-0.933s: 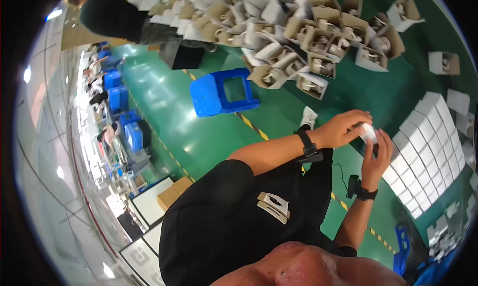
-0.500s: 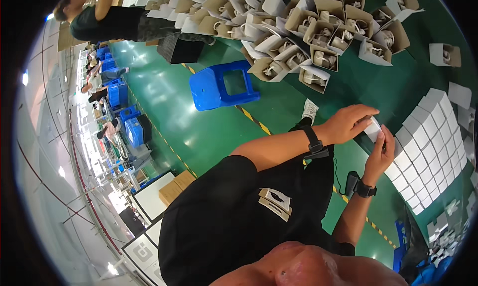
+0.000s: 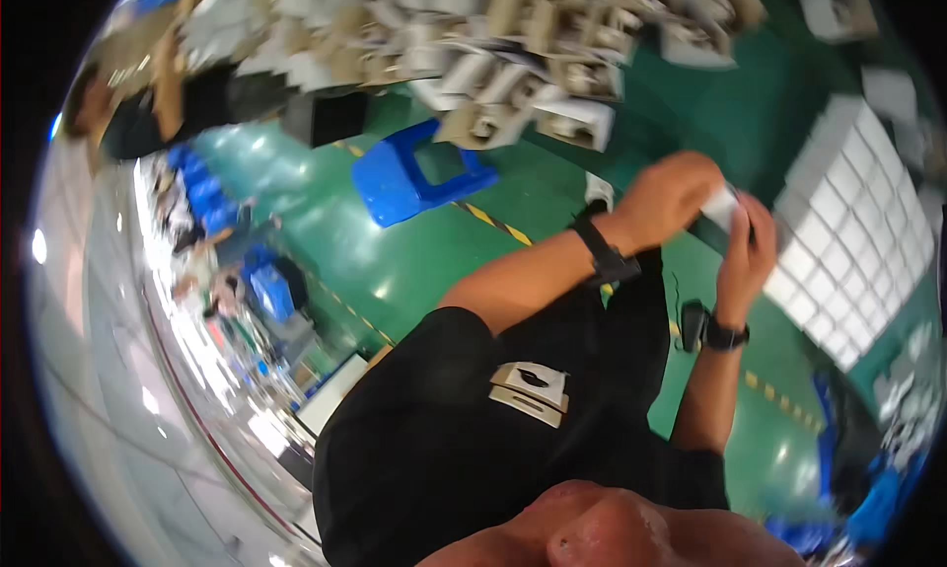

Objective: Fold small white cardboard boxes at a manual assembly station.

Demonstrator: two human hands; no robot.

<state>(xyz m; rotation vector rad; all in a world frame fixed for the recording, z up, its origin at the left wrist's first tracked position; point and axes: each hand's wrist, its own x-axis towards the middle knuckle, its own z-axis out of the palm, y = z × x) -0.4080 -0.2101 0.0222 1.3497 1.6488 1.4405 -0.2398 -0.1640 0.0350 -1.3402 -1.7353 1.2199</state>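
Between my two hands is a small white box, blurred by motion. My left hand is closed at the box's upper end, its fingers curled and their tips hidden. My right hand grips the lower end with thumb and bent fingers. Just right of my hands, a block of white boxes stands in tight rows on the green table.
Many open cartons with white items inside crowd the far side. A blue stool stands on the green floor, left of my arms. Another person is at the far left. A lone open carton sits at the far right.
The whole view has shifted and blurred as my head turned. My left hand's fingers, stretched over the box before, are now curled in. The white box stays between my hands.
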